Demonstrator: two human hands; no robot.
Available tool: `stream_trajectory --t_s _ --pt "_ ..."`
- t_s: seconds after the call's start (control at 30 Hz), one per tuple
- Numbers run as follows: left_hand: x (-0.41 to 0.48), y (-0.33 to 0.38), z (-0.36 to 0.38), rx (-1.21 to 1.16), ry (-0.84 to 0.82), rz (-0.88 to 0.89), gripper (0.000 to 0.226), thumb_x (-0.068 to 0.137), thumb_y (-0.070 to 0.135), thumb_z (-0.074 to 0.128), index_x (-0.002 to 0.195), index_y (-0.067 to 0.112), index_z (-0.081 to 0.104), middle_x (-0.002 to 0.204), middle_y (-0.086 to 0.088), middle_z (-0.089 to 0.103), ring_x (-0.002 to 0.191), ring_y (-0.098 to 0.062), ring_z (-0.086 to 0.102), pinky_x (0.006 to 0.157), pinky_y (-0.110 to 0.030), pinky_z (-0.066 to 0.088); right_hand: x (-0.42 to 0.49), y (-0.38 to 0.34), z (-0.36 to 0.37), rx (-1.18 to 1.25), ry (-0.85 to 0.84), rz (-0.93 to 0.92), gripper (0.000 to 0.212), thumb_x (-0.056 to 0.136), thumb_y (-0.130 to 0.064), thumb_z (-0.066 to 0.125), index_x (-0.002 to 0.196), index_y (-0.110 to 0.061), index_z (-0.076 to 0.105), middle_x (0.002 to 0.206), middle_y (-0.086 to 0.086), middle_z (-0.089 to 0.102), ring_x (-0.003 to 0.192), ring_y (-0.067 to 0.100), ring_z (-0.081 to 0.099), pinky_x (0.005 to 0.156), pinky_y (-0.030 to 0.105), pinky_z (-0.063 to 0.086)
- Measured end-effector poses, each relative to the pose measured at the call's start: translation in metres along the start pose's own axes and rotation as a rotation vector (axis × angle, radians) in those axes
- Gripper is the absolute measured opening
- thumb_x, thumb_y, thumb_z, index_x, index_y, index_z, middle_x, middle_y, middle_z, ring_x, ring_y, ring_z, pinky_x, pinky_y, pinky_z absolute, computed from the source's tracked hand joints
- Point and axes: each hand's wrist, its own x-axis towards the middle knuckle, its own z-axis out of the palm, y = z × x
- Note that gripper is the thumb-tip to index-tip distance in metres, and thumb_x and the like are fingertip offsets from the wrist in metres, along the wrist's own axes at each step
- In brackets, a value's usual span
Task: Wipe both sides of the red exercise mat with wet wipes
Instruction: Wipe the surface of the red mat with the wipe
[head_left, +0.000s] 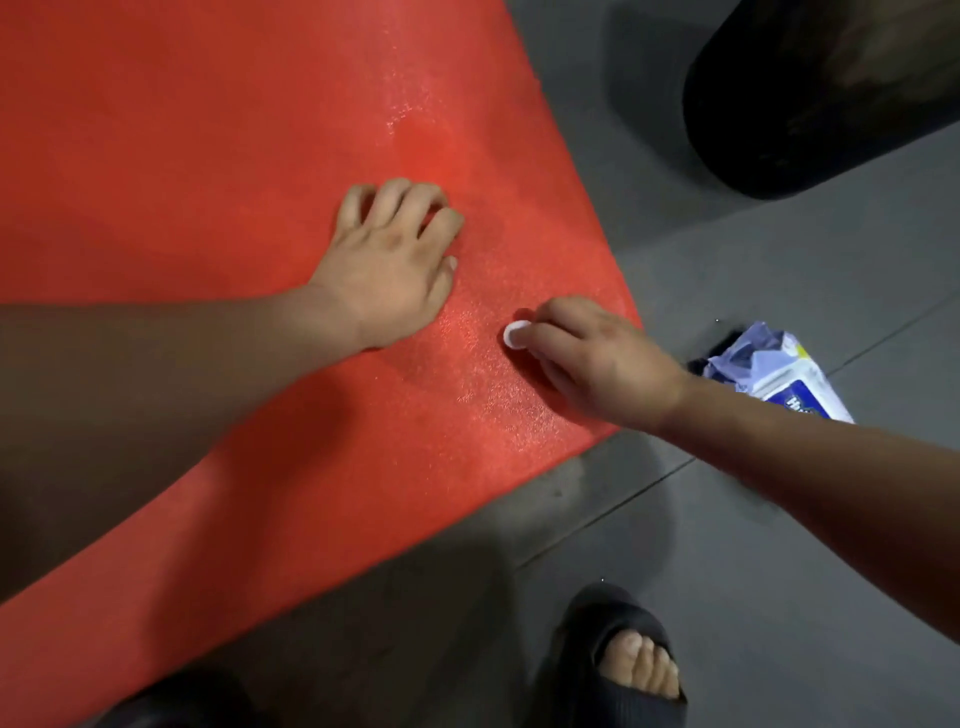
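Note:
The red exercise mat (208, 156) lies flat on the grey floor and fills the left and top of the view. My left hand (387, 260) rests on the mat near its right edge, fingertips bent and pressing down. My right hand (587, 358) is at the mat's near right corner and grips a small bunched white wet wipe (516, 332) against the surface; only a bit of the wipe shows past the fingers. The mat glistens around both hands.
A blue and white wet wipe pack (779, 374) lies open on the floor tiles just right of the mat, behind my right forearm. A big dark round object (831, 88) stands at the top right. My foot in a black slipper (623, 660) is at the bottom.

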Motion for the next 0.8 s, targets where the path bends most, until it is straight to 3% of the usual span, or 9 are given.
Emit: stream_trajectory --t_s 0.1,0.2,0.27,0.33,0.5,0.57,0.63,0.73,0.8 --pt "0.000 -0.006 0.006 0.047 0.035 0.026 0.040 0.099 0.038 0.043 0.130 0.014 0.053 0.140 -0.010 0.049 0.132 -0.034 0.041 0.110 -0.055 0.027 0.025 0.031 -0.001 -0.026 0.011 0.027 0.020 0.101 -0.012 0.058 0.115 -0.003 0.069 0.099 0.017 0.062 0.083 0.035 0.060 0.076 0.042 0.052" --pt "0.000 -0.005 0.008 0.070 0.058 0.032 0.040 0.099 0.038 0.042 0.128 0.014 0.055 0.138 -0.009 0.052 0.130 -0.035 0.043 0.111 -0.054 0.026 0.067 0.050 -0.004 -0.062 0.153 0.251 0.018 0.102 -0.019 0.057 0.108 -0.008 0.069 0.090 0.015 0.056 0.078 0.033 0.057 0.070 0.043 0.050" --pt "0.001 -0.005 0.008 0.070 0.069 0.042 0.039 0.099 0.038 0.043 0.127 0.014 0.056 0.136 -0.009 0.053 0.129 -0.034 0.045 0.110 -0.054 0.027 0.084 0.048 -0.005 -0.058 0.153 0.298 0.019 0.100 -0.018 0.055 0.106 -0.006 0.069 0.088 0.016 0.055 0.077 0.035 0.056 0.069 0.044 0.049" --pt "0.000 -0.007 0.007 0.056 0.066 0.041 0.039 0.100 0.038 0.043 0.127 0.015 0.056 0.136 -0.008 0.054 0.128 -0.034 0.047 0.110 -0.055 0.029 0.081 0.030 -0.005 -0.030 0.047 0.180 0.021 0.099 -0.015 0.052 0.107 -0.003 0.068 0.088 0.017 0.056 0.078 0.035 0.055 0.071 0.044 0.048" --pt "-0.006 -0.018 0.004 0.044 0.039 0.089 0.042 0.102 0.040 0.041 0.133 0.016 0.055 0.144 -0.008 0.053 0.130 -0.033 0.049 0.112 -0.053 0.030 0.031 0.001 -0.017 0.030 -0.354 -0.343 0.023 0.104 -0.016 0.053 0.117 -0.002 0.066 0.106 0.014 0.060 0.089 0.032 0.057 0.078 0.041 0.050" --pt "-0.009 -0.023 0.004 0.042 0.035 0.100 0.043 0.102 0.041 0.039 0.136 0.018 0.054 0.148 -0.007 0.051 0.133 -0.032 0.047 0.114 -0.051 0.028 0.038 0.014 -0.020 -0.036 -0.357 -0.459 0.022 0.104 -0.017 0.055 0.118 -0.005 0.067 0.107 0.013 0.061 0.088 0.030 0.056 0.075 0.041 0.050" --pt "-0.009 -0.025 0.004 0.041 0.034 0.102 0.043 0.103 0.041 0.039 0.136 0.019 0.054 0.149 -0.006 0.051 0.135 -0.032 0.047 0.115 -0.050 0.028 0.060 0.030 -0.017 -0.088 -0.226 -0.397 0.023 0.104 -0.021 0.056 0.113 -0.005 0.069 0.104 0.014 0.064 0.085 0.031 0.058 0.075 0.042 0.050" --pt "-0.009 -0.023 0.002 0.033 -0.001 0.099 0.044 0.102 0.040 0.038 0.137 0.019 0.054 0.151 -0.005 0.049 0.136 -0.031 0.046 0.116 -0.050 0.027 0.095 0.049 -0.008 -0.143 0.011 -0.117 0.022 0.105 -0.022 0.052 0.109 -0.007 0.069 0.094 0.014 0.060 0.081 0.035 0.056 0.075 0.045 0.049" --pt "-0.009 -0.023 0.000 0.033 -0.022 0.106 0.045 0.103 0.039 0.037 0.140 0.018 0.052 0.153 -0.005 0.047 0.138 -0.030 0.044 0.117 -0.049 0.026 0.101 0.049 -0.002 -0.133 0.073 0.051 0.022 0.102 -0.018 0.050 0.110 -0.010 0.069 0.094 0.014 0.060 0.082 0.036 0.055 0.077 0.045 0.048"
